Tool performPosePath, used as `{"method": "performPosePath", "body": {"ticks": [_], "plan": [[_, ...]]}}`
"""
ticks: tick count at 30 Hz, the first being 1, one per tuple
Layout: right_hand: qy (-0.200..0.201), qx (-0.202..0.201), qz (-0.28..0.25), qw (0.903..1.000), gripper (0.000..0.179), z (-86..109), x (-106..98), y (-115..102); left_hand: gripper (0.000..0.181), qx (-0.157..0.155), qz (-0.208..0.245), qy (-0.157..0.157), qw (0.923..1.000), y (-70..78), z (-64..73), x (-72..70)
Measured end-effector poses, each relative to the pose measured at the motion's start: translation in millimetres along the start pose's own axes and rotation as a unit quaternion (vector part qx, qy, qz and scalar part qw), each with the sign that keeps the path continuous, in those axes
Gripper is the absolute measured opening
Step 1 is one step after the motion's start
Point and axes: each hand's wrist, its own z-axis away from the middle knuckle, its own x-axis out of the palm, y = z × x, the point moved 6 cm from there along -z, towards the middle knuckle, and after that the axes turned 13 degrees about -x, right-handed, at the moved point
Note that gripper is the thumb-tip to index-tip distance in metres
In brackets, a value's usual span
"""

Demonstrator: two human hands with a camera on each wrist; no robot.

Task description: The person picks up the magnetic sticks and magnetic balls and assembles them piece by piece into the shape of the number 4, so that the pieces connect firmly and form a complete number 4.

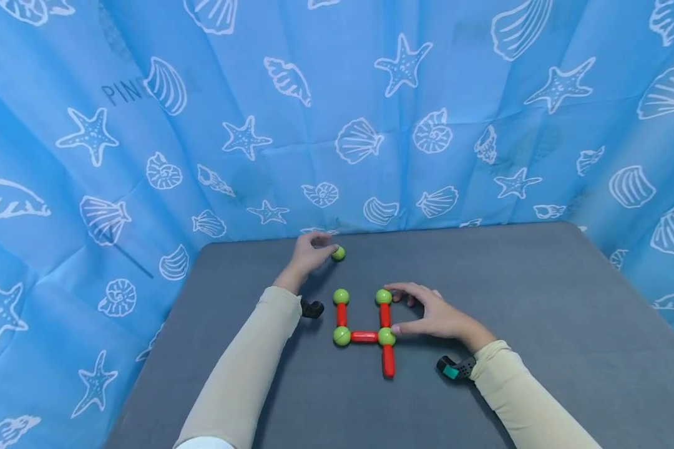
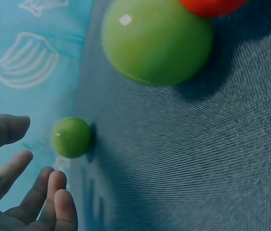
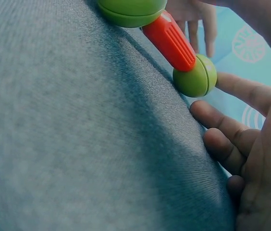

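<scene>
Green balls and red rods form a shape like a "4" on the grey table. A red rod [image 1: 364, 337] joins the lower left ball [image 1: 342, 336] to the lower right ball [image 1: 386, 337]. My right hand [image 1: 435, 312] is beside the right column, its index fingertip at the upper right ball [image 1: 384, 297] and its thumb by the lower right one. In the right wrist view the index finger [image 3: 246, 91] meets that ball, the other fingers loosely bent. Farther back, my left hand [image 1: 311, 252] is by a loose green ball [image 1: 338, 253]; the left wrist view shows a gap between fingers and ball [image 2: 72, 137].
Another red rod [image 1: 389, 362] points toward me from the lower right ball. The upper left ball [image 1: 341, 297] stands on its own rod [image 1: 341, 315]. A blue shell-print curtain [image 1: 337, 181] hangs along the back edge of the table [image 1: 539, 299].
</scene>
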Motion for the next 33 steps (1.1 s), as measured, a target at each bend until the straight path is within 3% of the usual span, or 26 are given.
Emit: {"method": "performPosePath", "body": {"ticks": [7,15,20,26,33], "plan": [[-0.002,0.007,-0.005,1.0000,0.074,-0.6,1.2,-0.1,0.049,-0.038,-0.019,-0.014,0.9990,-13.3,-13.2,12.8],[0.000,0.014,-0.007,0.9999,0.073,-0.3,-0.5,0.4,0.040,-0.009,-0.085,0.008,0.9963,-9.0,-14.6,18.4],[-0.001,0.017,-0.010,0.9998,0.072,0.2,-0.9,0.6,0.037,0.000,-0.086,-0.002,0.9963,-8.1,-11.0,17.1],[0.002,0.012,-0.004,0.9999,0.072,1.1,0.0,1.2,0.038,0.041,-0.076,-0.007,0.9963,1.4,10.0,6.7],[0.007,0.003,-0.006,1.0000,0.071,0.2,-1.7,1.6,0.035,0.118,-0.060,-0.010,0.9912,24.2,57.6,-3.4]]}}
